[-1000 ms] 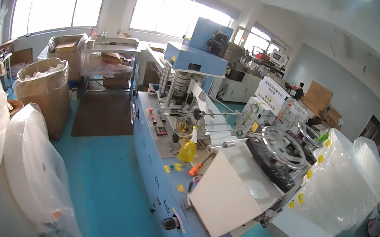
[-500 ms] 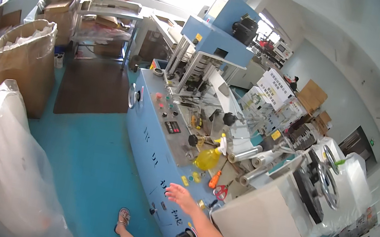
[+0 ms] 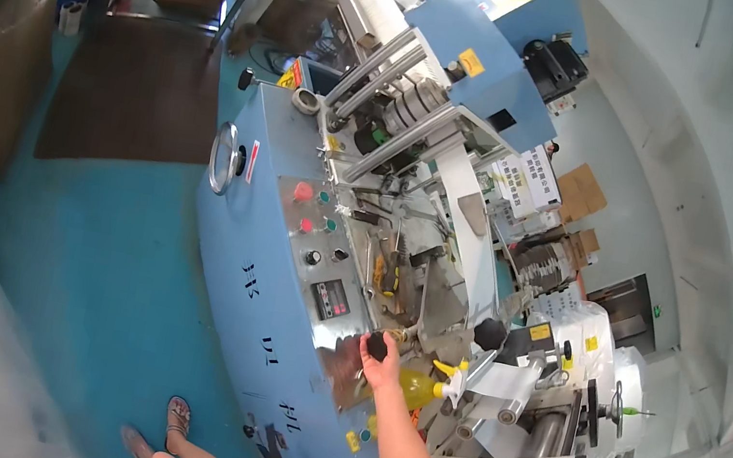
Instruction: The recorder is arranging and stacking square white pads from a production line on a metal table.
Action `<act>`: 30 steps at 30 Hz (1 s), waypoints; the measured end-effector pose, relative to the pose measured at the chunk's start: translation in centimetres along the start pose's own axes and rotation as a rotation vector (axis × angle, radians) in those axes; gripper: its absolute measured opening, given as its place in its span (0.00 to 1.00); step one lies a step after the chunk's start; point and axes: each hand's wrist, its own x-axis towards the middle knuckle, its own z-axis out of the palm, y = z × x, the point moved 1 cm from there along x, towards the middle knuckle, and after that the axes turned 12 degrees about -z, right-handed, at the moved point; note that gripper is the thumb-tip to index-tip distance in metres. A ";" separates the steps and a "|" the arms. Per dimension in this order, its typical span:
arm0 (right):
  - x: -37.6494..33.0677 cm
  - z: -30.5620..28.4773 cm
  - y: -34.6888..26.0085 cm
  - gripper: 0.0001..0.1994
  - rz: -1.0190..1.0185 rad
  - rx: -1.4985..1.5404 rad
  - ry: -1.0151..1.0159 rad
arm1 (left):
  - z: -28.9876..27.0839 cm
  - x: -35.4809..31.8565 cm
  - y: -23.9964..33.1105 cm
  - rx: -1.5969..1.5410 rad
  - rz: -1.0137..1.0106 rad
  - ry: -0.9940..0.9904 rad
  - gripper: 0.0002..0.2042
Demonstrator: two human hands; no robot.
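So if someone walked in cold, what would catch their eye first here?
The long blue machine running up the middle over the teal floor. Then the right hand, closed on a black knob at the machine's top edge, with a yellow spray bottle lying just beside it.

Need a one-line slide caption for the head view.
Right hand grips a black round knob on the blue metal machine.
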 end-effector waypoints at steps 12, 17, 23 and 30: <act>-0.6 -0.2 1.2 0.22 0.020 0.337 0.002 | 0.6 1.7 6.4 0.079 -0.158 -0.020 0.20; -0.1 -0.6 0.2 0.19 0.118 0.128 0.000 | -0.2 1.5 7.4 0.063 -0.204 -0.010 0.20; -0.1 0.3 -0.8 0.15 0.141 -0.134 0.057 | -0.3 1.0 9.3 0.069 -0.198 0.033 0.19; 0.6 2.2 -1.6 0.11 0.284 -0.467 0.275 | 0.2 0.5 12.3 0.085 -0.133 0.071 0.16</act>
